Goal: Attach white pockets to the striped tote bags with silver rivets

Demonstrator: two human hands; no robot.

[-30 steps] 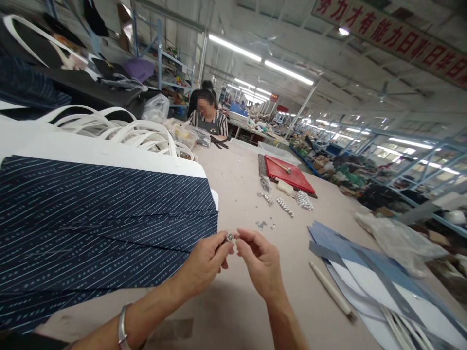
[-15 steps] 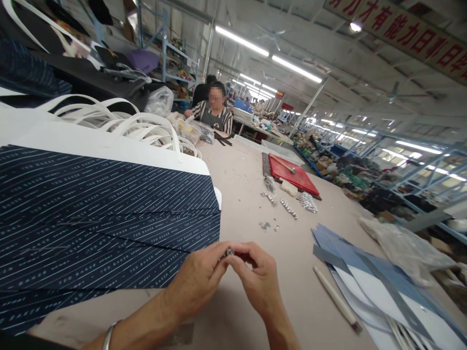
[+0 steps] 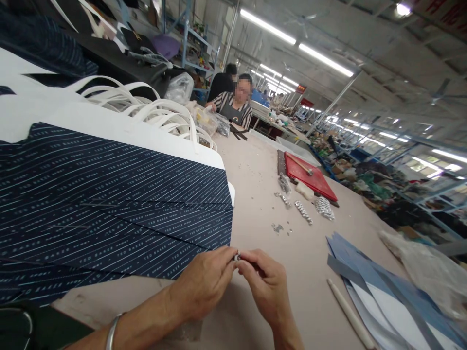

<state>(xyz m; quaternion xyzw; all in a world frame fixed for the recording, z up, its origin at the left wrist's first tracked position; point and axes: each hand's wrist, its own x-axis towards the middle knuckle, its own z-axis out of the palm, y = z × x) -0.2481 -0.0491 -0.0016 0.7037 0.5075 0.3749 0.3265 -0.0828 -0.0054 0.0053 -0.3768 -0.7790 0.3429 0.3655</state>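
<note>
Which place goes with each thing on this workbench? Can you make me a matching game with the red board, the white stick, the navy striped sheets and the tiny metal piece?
Things:
1. red board
2. white stick
3. navy striped sheets
4. tiny metal piece

Places:
A. pinched between the fingertips of both hands
B. far side of the table, a tool on it
C. stacked at the left
D. beside the blue sheets at the right

Pairs: 1-B, 2-D, 3-C, 4-A

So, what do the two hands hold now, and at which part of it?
Both hands pinch one small metal piece between their fingertips: the left hand takes its left side, the right hand its right side. The fingers hide most of it, so its kind cannot be told.
</note>
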